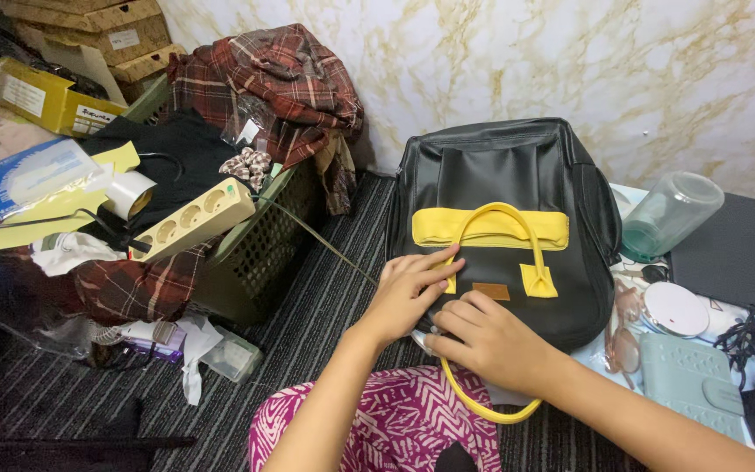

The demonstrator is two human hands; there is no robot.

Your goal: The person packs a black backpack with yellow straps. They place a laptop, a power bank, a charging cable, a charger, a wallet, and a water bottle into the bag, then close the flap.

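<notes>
The black and yellow bag (504,188) lies flat on the striped floor mat (325,297), long axis running away from the person, bottom edge at their knees. Both hands sit on that near edge: left hand (405,293) pressing flat with fingers spread, right hand (491,341) curled, pinching the bag's edge by the lower yellow handle (482,409). Left of it, a green basket (259,253) is heaped with plaid clothes (273,83) and a power strip (190,218).

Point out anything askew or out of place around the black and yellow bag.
The clear plastic jar lies tipped on its side right of the bag. A cream power strip sits slanted atop the overfilled basket, with plaid cloth heaped over it.
</notes>
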